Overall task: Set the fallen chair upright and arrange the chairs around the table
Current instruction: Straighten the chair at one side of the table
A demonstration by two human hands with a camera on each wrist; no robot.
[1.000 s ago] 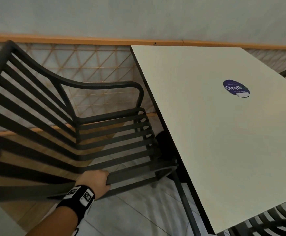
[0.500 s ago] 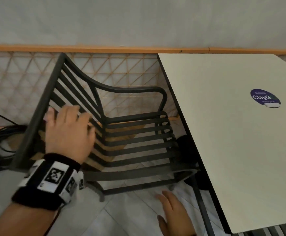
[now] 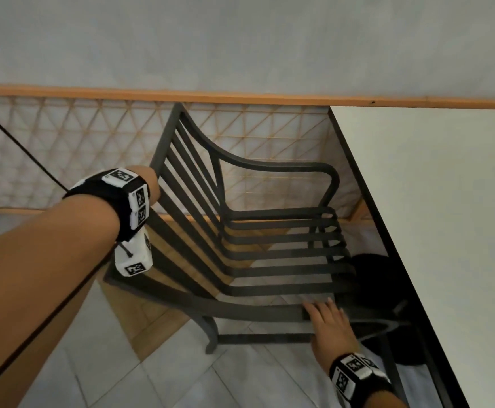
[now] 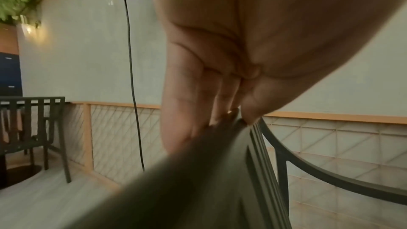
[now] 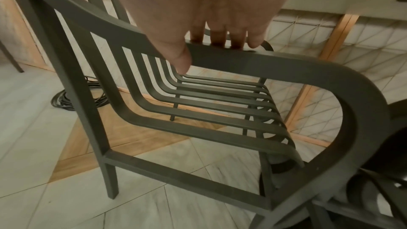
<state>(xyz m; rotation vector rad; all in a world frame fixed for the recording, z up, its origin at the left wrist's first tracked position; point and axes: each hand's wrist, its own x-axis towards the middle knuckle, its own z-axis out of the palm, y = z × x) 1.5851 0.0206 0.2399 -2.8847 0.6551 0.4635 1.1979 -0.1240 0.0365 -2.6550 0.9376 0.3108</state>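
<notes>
A dark slatted armchair [image 3: 270, 254] stands on its legs just left of the cream table [image 3: 446, 231], with its seat facing the table. My left hand [image 4: 229, 116] holds the top rail of the backrest, fingers on one side and thumb on the other; in the head view the left hand [image 3: 153, 179] is mostly hidden behind its wristband. My right hand [image 5: 215, 48] grips the near armrest [image 5: 286, 62], fingers over its far edge and thumb [image 5: 182, 62] on the near side. In the head view the right hand [image 3: 325, 319] lies on that armrest.
A lattice fence with a wooden rail [image 3: 93, 154] runs close behind the chair. The table's dark round base [image 3: 370, 269] sits by the chair's front. A cable coil [image 5: 66, 100] lies on the floor, and another chair [image 4: 33, 128] stands further left.
My left hand moved from the backrest slats up to the top rail and took hold. My right hand, free half a second ago, rose onto the near armrest. The view drew back.
</notes>
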